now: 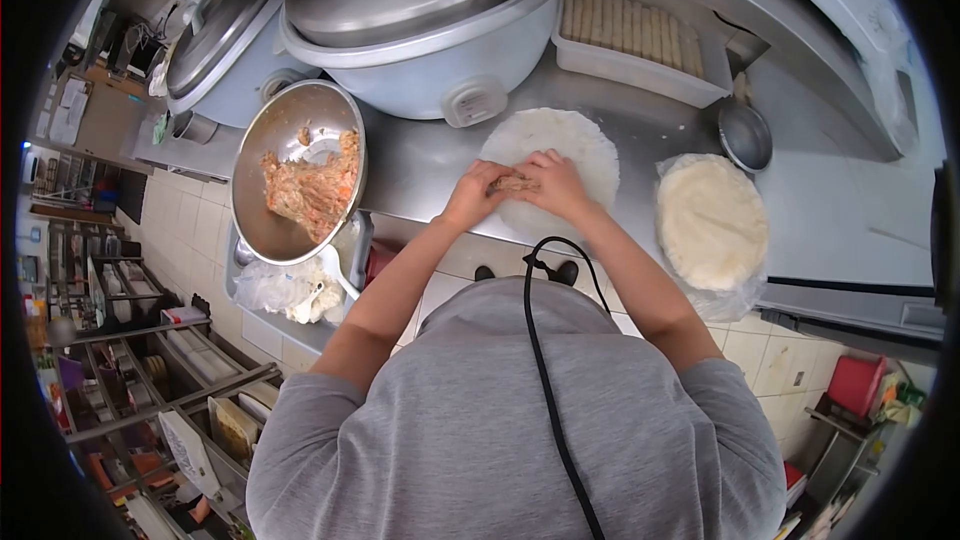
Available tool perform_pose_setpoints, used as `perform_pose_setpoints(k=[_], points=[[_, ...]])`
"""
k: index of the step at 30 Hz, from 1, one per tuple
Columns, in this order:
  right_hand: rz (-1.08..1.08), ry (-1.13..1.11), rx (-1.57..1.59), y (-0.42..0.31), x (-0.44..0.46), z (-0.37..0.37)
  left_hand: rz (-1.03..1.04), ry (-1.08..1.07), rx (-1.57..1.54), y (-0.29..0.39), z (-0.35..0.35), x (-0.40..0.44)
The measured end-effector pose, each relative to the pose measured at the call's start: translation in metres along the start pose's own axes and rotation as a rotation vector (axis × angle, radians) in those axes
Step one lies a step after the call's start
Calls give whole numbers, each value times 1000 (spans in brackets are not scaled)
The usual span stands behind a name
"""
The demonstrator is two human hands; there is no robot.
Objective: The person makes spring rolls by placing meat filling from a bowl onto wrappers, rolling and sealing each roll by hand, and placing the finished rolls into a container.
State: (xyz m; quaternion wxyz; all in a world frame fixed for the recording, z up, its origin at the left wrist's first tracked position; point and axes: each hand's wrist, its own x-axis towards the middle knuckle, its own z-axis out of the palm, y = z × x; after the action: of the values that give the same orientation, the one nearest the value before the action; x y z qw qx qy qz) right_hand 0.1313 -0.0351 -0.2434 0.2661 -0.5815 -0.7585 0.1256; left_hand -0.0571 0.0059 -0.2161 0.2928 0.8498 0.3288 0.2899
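Observation:
A round white wrapper sheet (560,132) lies on the steel counter in front of me. Near its front edge is a small log of orange-brown filling (512,184). My left hand (474,194) has its curled fingers pressed against the left end of the log. On the other end, my right hand (552,183) closes its fingers over the filling, with the palm above the wrapper. To the left, a tilted steel bowl (250,155) holds more of the mixed filling (310,190). At the right, a stack of round wrappers (712,220) rests on clear plastic.
Two large lidded cookers (420,60) stand at the back. Behind the wrapper, a white tray (640,85) holds rows of pale rolls (630,28). A steel ladle (746,136) lies at the right. Below the bowl sits a grey tub (295,330) with a plastic bag and a white-handled utensil.

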Motion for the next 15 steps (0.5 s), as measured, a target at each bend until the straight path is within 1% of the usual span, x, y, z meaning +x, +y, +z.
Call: perform_pose_setpoints(k=[2, 4, 5, 7, 8, 10, 11, 13, 15], points=[[-18, -19, -49, -4, 4, 2, 3, -29, 19, -6, 1, 0], [12, -75, -135, -5, 7, 6, -75, -23, 0, -10, 5, -1], [12, -74, -136, -3, 6, 6, -74, -22, 0, -13, 6, -3], [6, 35, -111, -3, 3, 1, 63, 127, -9, -8, 2, -3], [6, 35, -113, -5, 3, 0, 64, 127, -10, -6, 0, -3], [-64, 93, -90, -13, 5, -4, -82, 131, -149, -1, -6, -2], [-65, 92, -89, -15, 6, -1, -85, 131, -148, -4, -5, -3], [-27, -37, -160, -14, 9, 5, -106, 38, -52, -11, -1, -2], [-8, -20, -132, -11, 9, 3, -104, 12, -61, -15, -3, -1]])
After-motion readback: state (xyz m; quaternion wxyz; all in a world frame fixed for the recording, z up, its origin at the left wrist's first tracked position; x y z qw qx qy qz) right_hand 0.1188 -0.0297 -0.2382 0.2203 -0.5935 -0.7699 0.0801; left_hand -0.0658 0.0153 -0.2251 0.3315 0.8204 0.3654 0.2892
